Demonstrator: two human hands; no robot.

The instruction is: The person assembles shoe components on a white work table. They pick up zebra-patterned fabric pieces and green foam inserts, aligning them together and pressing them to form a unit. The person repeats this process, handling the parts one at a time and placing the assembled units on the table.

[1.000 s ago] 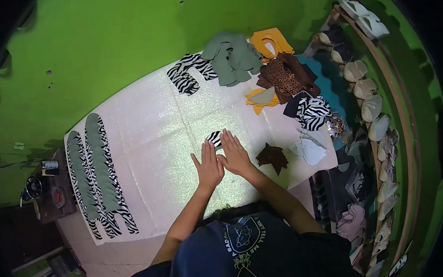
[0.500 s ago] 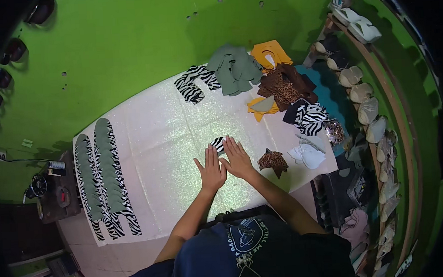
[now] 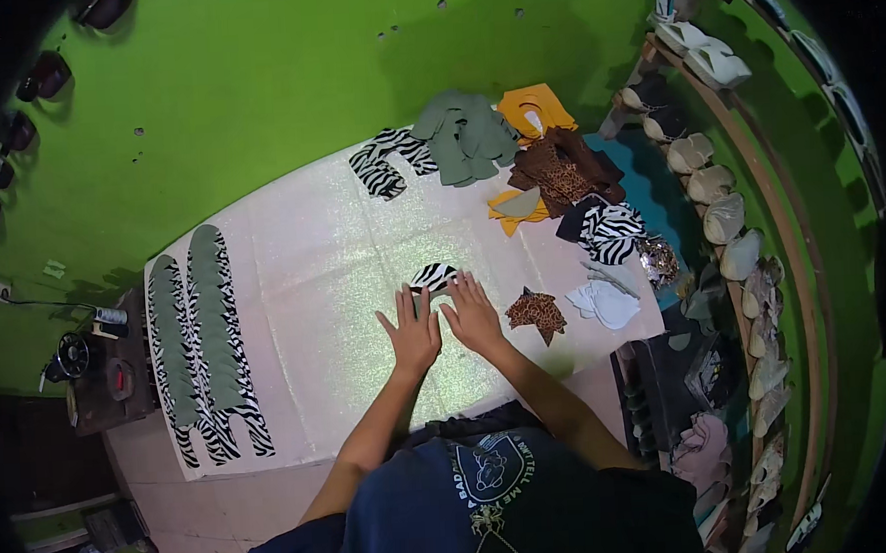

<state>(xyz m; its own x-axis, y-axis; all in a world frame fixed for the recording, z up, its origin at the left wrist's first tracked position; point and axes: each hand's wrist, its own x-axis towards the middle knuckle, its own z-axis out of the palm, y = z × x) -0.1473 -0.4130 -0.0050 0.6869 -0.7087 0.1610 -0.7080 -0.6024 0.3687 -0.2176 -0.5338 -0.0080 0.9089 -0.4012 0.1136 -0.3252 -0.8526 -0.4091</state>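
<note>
Spread open, our left hand (image 3: 416, 340) and right hand (image 3: 476, 323) touch a zebra-print piece (image 3: 433, 275), unfinished, we judge, on the worktop (image 3: 310, 313); leftward, two overlapping rows (image 3: 220, 323) look done; beyond, grey-green pieces (image 3: 468, 140) lie heaped, seemingly unused.

2 hands (image 3: 415, 338) (image 3: 473, 320) near-flat, side by side (fingers (image 3: 401, 303) spread), forearms (image 3: 368, 426) slanting inward.

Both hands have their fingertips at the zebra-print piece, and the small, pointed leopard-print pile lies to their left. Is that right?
Not quite: the small, pointed leopard-print pile lies to the right of both hands, as the head view shows. The left hand and right hand do have their fingertips at the zebra-print piece.
</note>
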